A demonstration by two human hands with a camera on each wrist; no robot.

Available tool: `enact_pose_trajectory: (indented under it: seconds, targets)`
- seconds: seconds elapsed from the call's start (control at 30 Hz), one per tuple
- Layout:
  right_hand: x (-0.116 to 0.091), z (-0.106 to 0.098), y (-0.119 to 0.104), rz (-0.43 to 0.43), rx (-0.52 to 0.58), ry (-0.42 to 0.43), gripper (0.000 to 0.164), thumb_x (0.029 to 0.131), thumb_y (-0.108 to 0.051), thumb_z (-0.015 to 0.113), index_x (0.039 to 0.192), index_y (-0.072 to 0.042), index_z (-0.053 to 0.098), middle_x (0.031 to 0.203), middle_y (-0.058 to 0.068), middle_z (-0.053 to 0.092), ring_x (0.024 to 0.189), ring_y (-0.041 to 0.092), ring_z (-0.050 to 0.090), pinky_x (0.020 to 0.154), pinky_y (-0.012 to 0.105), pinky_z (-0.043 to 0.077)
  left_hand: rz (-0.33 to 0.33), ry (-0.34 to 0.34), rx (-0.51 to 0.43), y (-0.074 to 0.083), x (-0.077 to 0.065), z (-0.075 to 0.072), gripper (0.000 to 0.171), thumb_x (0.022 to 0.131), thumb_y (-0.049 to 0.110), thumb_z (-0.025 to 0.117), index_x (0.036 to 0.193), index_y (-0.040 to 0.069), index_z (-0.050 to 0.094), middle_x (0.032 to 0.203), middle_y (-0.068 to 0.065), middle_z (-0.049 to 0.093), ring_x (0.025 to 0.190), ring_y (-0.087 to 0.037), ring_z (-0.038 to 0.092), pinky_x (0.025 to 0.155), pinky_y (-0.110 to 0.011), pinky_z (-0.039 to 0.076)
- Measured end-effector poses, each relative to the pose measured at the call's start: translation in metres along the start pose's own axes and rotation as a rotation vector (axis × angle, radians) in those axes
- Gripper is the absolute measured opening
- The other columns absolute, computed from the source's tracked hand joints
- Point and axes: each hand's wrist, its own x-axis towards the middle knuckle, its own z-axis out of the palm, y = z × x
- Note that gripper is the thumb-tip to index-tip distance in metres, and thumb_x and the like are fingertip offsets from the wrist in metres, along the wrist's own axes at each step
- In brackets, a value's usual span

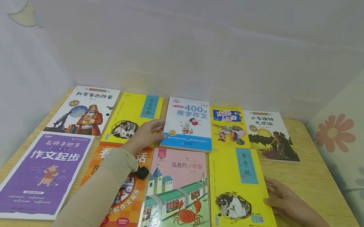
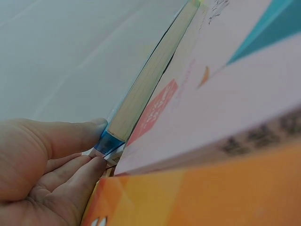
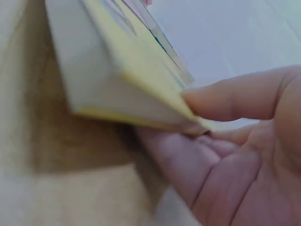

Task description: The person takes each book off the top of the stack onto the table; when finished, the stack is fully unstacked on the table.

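My left hand [image 1: 145, 136] is at the lower left edge of a white composition book [image 1: 175, 122] with a blue band and "400" on its cover. In the left wrist view the thumb lies at the corner of its page block [image 2: 153, 84], fingers below, pinching it. On the right, my right hand [image 1: 289, 204] grips the right edge of a yellow book [image 1: 228, 181] with a teal title strip. The right wrist view shows that book tilted above the wood, thumb [image 3: 230, 96] on the cover and fingers underneath.
A pink crab book [image 1: 171, 192] lies between the hands, and an orange book [image 1: 127, 217] is partly under my left forearm. Purple [image 1: 39, 175], scientist [image 1: 90, 116], yellow [image 1: 122, 109], idiom [image 1: 228, 131] and forest-cover [image 1: 270, 136] books lie around on the wooden table [image 1: 324, 186].
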Motion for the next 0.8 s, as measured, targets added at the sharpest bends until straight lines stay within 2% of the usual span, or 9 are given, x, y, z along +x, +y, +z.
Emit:
enact_pose_trajectory:
  seconds: [0.07,0.13,0.2,0.3,0.37,0.43,0.53,0.63,0.8]
  targets:
    - [0.002,0.002,-0.008,0.030,-0.101,0.057,0.085,0.102,-0.015,0.060,0.159,0.007,0.000,0.155,0.042,0.021,0.115,0.032,0.065,0.089,0.046,0.059,0.005,-0.001,-0.003,0.000,0.000,-0.001,0.068,0.097,0.019,0.070,0.158,0.020,0.038,0.159,-0.001,0.042,0.146,-0.021,0.039,0.118,-0.042,0.034]
    - [0.003,0.004,-0.017,0.044,-0.228,0.120,0.081,0.102,-0.017,0.062,0.158,0.010,0.010,0.146,0.040,0.037,0.112,0.033,0.065,0.086,0.043,0.060,0.004,0.000,-0.009,0.000,0.000,-0.001,0.068,0.097,0.019,0.071,0.157,0.020,0.039,0.158,0.000,0.043,0.146,-0.021,0.039,0.119,-0.042,0.034]
    - [0.004,0.005,-0.026,0.042,-0.353,0.174,0.074,0.102,-0.019,0.061,0.155,0.013,0.020,0.138,0.036,0.047,0.113,0.039,0.063,0.083,0.042,0.060,0.002,-0.003,-0.014,0.000,-0.001,-0.001,0.068,0.097,0.019,0.070,0.157,0.020,0.039,0.158,0.000,0.043,0.146,-0.021,0.039,0.119,-0.042,0.034]
    - [0.006,0.006,-0.040,-0.010,-0.519,0.242,0.063,0.104,-0.018,0.058,0.151,0.014,0.030,0.135,0.034,0.052,0.115,0.045,0.060,0.080,0.040,0.060,-0.003,-0.007,-0.013,0.001,-0.001,-0.001,0.068,0.098,0.020,0.070,0.157,0.021,0.039,0.158,0.000,0.043,0.146,-0.020,0.039,0.119,-0.042,0.034]
    - [0.011,0.006,-0.049,-0.071,-0.572,0.274,0.057,0.105,-0.016,0.056,0.149,0.013,0.035,0.135,0.035,0.052,0.115,0.046,0.060,0.079,0.040,0.061,-0.007,-0.007,-0.009,0.000,-0.001,-0.002,0.068,0.097,0.021,0.071,0.158,0.021,0.039,0.158,0.001,0.043,0.146,-0.020,0.039,0.119,-0.043,0.034]
    - [0.019,0.009,-0.059,-0.130,-0.570,0.304,0.053,0.106,-0.016,0.056,0.148,0.010,0.040,0.133,0.033,0.055,0.111,0.043,0.063,0.079,0.039,0.061,-0.011,-0.003,-0.003,0.000,-0.001,-0.002,0.068,0.097,0.021,0.071,0.157,0.021,0.039,0.158,0.001,0.043,0.146,-0.020,0.039,0.119,-0.043,0.034]
    - [0.038,0.016,-0.072,-0.212,-0.490,0.305,0.048,0.106,-0.016,0.055,0.146,0.009,0.045,0.131,0.032,0.057,0.107,0.041,0.066,0.082,0.038,0.062,-0.011,-0.001,-0.003,-0.001,0.000,-0.003,0.068,0.097,0.020,0.071,0.157,0.022,0.039,0.158,0.001,0.044,0.146,-0.020,0.040,0.119,-0.042,0.034]
    - [0.063,0.028,-0.081,-0.237,-0.396,0.292,0.048,0.106,-0.018,0.055,0.145,0.009,0.047,0.133,0.032,0.056,0.109,0.041,0.066,0.087,0.039,0.061,-0.019,0.002,-0.002,-0.001,0.001,-0.002,0.067,0.097,0.021,0.071,0.157,0.023,0.040,0.157,0.002,0.044,0.145,-0.019,0.040,0.119,-0.042,0.034]
    - [0.109,0.044,-0.091,-0.170,-0.213,0.298,0.052,0.105,-0.021,0.058,0.146,0.008,0.045,0.138,0.031,0.054,0.117,0.041,0.062,0.096,0.043,0.057,-0.004,-0.002,-0.018,0.000,0.001,0.001,0.066,0.098,0.019,0.070,0.157,0.021,0.040,0.158,0.001,0.043,0.145,-0.020,0.040,0.118,-0.042,0.034]
